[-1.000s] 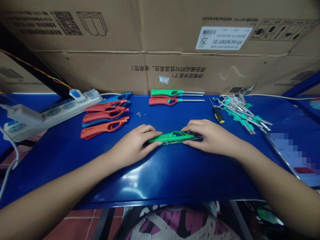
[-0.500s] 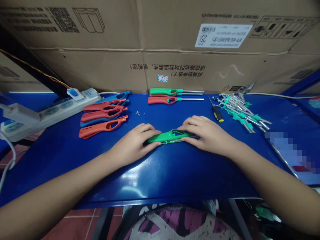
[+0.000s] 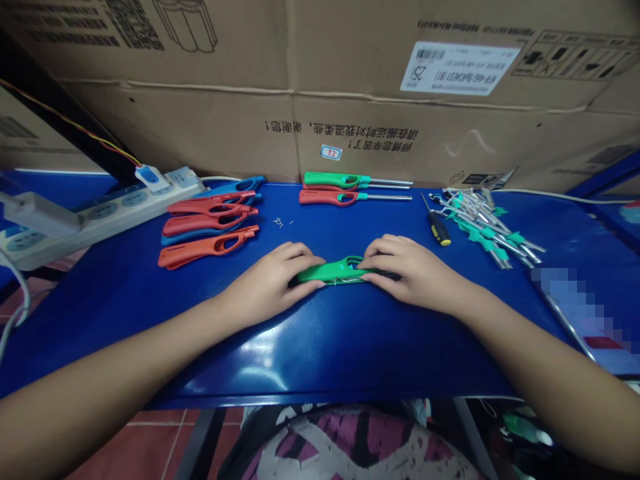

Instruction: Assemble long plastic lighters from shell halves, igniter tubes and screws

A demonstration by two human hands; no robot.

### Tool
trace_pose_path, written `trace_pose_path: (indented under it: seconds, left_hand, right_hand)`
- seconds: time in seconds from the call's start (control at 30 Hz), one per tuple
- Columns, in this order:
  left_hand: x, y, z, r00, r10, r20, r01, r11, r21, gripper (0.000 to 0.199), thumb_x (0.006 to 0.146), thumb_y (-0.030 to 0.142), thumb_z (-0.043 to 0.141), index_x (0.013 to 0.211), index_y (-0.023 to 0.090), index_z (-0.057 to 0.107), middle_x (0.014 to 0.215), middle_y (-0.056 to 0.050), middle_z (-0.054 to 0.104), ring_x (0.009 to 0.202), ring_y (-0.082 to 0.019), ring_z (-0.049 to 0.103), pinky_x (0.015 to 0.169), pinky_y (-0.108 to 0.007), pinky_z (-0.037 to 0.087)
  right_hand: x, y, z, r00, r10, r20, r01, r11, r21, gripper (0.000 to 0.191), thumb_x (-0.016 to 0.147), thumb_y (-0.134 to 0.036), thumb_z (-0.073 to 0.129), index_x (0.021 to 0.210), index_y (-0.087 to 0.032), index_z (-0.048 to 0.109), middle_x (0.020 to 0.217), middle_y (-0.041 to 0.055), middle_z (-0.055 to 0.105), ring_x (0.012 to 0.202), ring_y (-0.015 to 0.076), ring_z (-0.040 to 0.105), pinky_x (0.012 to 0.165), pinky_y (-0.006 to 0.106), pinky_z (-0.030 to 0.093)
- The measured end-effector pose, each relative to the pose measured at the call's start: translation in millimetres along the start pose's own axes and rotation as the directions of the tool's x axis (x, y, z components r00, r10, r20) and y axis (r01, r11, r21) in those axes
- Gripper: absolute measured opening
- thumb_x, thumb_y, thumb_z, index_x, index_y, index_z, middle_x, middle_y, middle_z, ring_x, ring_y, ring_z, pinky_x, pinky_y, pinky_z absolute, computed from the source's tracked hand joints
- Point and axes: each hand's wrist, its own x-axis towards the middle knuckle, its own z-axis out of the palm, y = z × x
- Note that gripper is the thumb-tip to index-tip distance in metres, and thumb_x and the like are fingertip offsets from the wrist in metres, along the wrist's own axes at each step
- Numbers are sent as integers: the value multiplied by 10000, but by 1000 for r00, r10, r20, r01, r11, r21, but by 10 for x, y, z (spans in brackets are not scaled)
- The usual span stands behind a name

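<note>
A green lighter casing (image 3: 334, 271) lies across the middle of the blue table, with a thin pale wire or seam along its near side. My left hand (image 3: 275, 277) pinches its left end between thumb and fingers. Around its right end, by the trigger loop, my right hand (image 3: 407, 270) is closed in the same way. Under the right fingers the far tip is hidden; something dark shows there. Beyond my hands lie a green long-neck lighter (image 3: 333, 179) and a red one (image 3: 327, 197), both with metal tubes.
Red and blue casings (image 3: 210, 223) are stacked at left beside a power strip (image 3: 105, 212). Small screws (image 3: 278, 222) lie nearby. A black-yellow screwdriver (image 3: 439, 229) and a heap of metal tubes with green triggers (image 3: 483, 223) sit at right. A cardboard box (image 3: 225, 127) stands behind.
The view has shifted slightly. Both hands keep their hold on the green casing, which has hardly moved.
</note>
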Motion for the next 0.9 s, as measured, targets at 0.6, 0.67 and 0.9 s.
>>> trace_pose_path:
  seconds: [0.6, 0.67, 0.9]
  left_hand:
    - [-13, -23, 6, 1000, 2, -5, -2, 999, -33, 317, 984, 332, 606, 1247, 161, 655, 1090, -80, 639, 1017, -210, 610, 923, -345, 508]
    - [-12, -25, 9, 1000, 6, -6, -6, 999, -33, 321, 983, 333, 609, 1246, 155, 657, 1090, -82, 640, 1016, -210, 609, 922, -343, 505]
    - [2, -16, 8, 1000, 8, -16, -8, 1000, -26, 316, 980, 336, 612, 1228, 146, 662, 1085, -84, 644, 1012, -211, 612, 922, -348, 512]
  right_hand:
    - [20, 18, 8, 1000, 17, 8, -18, 993, 116, 174, 972, -270, 607, 1060, -185, 731, 1027, 84, 683, 919, 217, 593, 823, 380, 480]
    - [22, 14, 14, 1000, 14, -5, -14, 995, 100, 162, 962, -266, 622, 1042, -180, 735, 1017, 84, 685, 909, 217, 591, 819, 377, 478]
    - [9, -30, 4, 1000, 19, 10, -19, 1000, 1, 170, 966, -264, 612, 1057, -177, 726, 1035, 87, 683, 933, 228, 598, 830, 390, 461]
